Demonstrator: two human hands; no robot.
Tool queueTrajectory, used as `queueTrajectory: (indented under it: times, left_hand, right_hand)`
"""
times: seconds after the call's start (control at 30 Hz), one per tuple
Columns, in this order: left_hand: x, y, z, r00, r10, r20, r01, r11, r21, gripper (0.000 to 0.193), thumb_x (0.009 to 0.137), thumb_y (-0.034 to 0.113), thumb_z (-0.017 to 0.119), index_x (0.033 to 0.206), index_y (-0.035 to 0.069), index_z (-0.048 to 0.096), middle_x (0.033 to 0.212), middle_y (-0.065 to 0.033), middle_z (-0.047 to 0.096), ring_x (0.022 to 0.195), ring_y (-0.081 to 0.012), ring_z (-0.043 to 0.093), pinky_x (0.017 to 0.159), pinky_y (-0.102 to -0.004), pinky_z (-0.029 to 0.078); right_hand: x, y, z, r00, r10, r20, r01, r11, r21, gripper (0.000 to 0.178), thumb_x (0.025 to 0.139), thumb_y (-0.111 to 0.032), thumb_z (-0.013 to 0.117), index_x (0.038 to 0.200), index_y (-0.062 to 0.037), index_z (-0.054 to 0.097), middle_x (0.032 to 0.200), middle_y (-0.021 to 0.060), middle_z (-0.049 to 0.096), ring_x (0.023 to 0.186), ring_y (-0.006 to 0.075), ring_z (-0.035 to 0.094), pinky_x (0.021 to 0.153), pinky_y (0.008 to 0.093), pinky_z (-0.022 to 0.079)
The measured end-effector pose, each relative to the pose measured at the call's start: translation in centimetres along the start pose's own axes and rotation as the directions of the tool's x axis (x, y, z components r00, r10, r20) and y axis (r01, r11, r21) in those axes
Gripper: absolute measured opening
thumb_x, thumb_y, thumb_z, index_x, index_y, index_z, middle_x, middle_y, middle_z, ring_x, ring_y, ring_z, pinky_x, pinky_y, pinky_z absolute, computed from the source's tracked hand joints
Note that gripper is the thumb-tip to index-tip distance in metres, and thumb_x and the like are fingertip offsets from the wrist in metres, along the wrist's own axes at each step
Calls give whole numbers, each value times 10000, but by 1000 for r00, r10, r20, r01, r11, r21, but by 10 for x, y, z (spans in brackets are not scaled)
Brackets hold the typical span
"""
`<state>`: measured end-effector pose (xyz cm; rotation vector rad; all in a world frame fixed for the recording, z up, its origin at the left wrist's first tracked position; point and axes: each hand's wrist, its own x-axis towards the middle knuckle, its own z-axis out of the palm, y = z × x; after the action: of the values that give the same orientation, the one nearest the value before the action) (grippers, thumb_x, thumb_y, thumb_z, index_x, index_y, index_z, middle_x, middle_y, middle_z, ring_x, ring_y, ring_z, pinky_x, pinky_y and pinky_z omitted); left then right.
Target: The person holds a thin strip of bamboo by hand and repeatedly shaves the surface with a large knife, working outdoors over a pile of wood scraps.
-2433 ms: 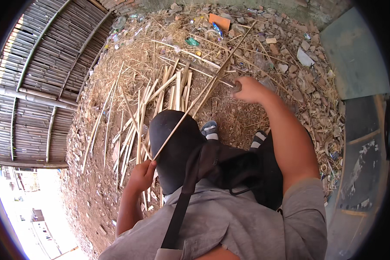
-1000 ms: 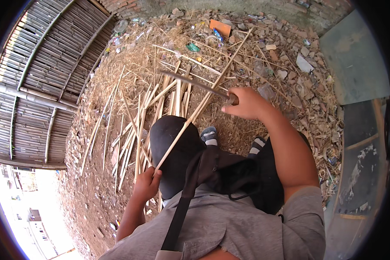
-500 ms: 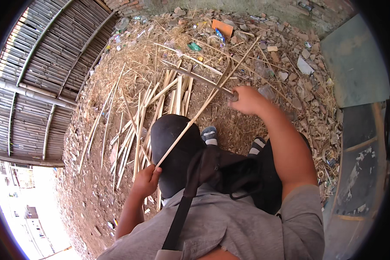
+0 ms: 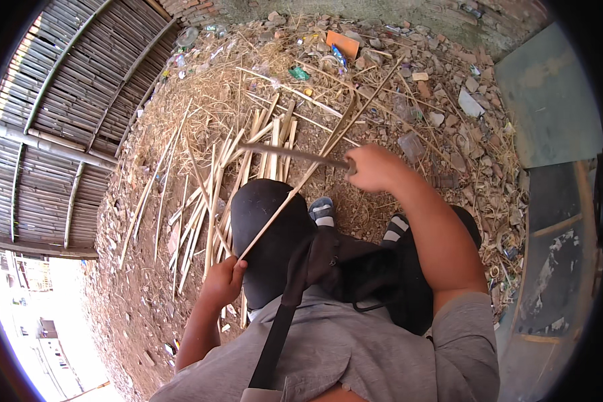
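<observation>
My left hand (image 4: 222, 285) is closed round the near end of a long, thin bamboo strip (image 4: 268, 226), beside my left knee. The strip slants away to the upper right, over the black-clad knee, to the rubble. A wider brown piece (image 4: 345, 120) stands along its far half; whether it is joined cannot be told. My right hand (image 4: 375, 167) grips the handle of a machete (image 4: 291, 154) with a long, dark blade. The blade points left and crosses the strip beyond the knee; its edge is slightly blurred. Behind it lie several pale split bamboo pieces (image 4: 275, 151).
More bamboo strips (image 4: 197, 201) are heaped on the dirt to the left. Dry straw, stones and litter cover the ground ahead, with an orange piece (image 4: 342, 45) at the back. A bamboo-slat fence (image 4: 60, 114) stands left, a grey-green panel (image 4: 549, 94) right. My sandalled feet (image 4: 323, 212) are below.
My right hand and the machete have come nearer to me and a little left, along the strip. My left hand and the strip have hardly moved.
</observation>
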<state>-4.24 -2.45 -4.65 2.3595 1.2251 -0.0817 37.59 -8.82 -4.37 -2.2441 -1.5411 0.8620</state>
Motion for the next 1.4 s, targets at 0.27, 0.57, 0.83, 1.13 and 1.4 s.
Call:
queueTrajectory:
  times: [0.27, 0.57, 0.83, 1.13, 1.4]
  left_hand:
    - [3, 2, 8, 998, -1, -66, 7, 996, 88, 403, 1009, 365, 573, 796, 28, 513, 683, -238, 590, 710, -482, 604, 611, -537, 452]
    - [6, -3, -9, 997, 24, 70, -21, 999, -40, 429, 1031, 380, 521, 811, 13, 536, 699, -242, 601, 718, -480, 604, 628, -524, 456]
    - [3, 0, -2, 999, -24, 24, 25, 999, -36, 408, 1038, 365, 511, 826, 18, 535, 700, -244, 601, 724, -482, 602, 636, -519, 460]
    - [9, 2, -5, 999, 29, 15, -29, 999, -16, 429, 1034, 379, 518, 814, 12, 533, 676, -239, 592, 695, -479, 599, 615, -524, 453]
    - [4, 6, -13, 998, 12, 63, -9, 999, -39, 451, 1044, 394, 493, 818, 6, 543, 684, -227, 611, 708, -464, 613, 632, -505, 464]
  right_hand:
    - [19, 72, -9, 987, 94, 130, -130, 944, 305, 532, 771, -325, 792, 1181, -4, 682, 899, 158, 703, 824, 261, 686, 734, 389, 540]
    - [1, 16, 19, 965, -212, 153, 230, 967, -108, 579, 758, -345, 802, 1207, -7, 662, 994, 174, 710, 933, 305, 687, 845, 411, 526]
    - [11, 36, -3, 996, 88, 17, -89, 980, 177, 660, 763, -351, 765, 1288, 24, 628, 1128, 235, 698, 1037, 329, 689, 909, 410, 538]
    - [10, 61, -15, 992, 57, 114, -67, 994, 89, 604, 767, -354, 772, 1248, -8, 653, 1037, 194, 710, 923, 330, 700, 824, 435, 541]
    - [-5, 3, 9, 989, -55, 138, 69, 993, -97, 603, 770, -336, 767, 1268, -18, 649, 1109, 216, 701, 1002, 330, 694, 859, 436, 546]
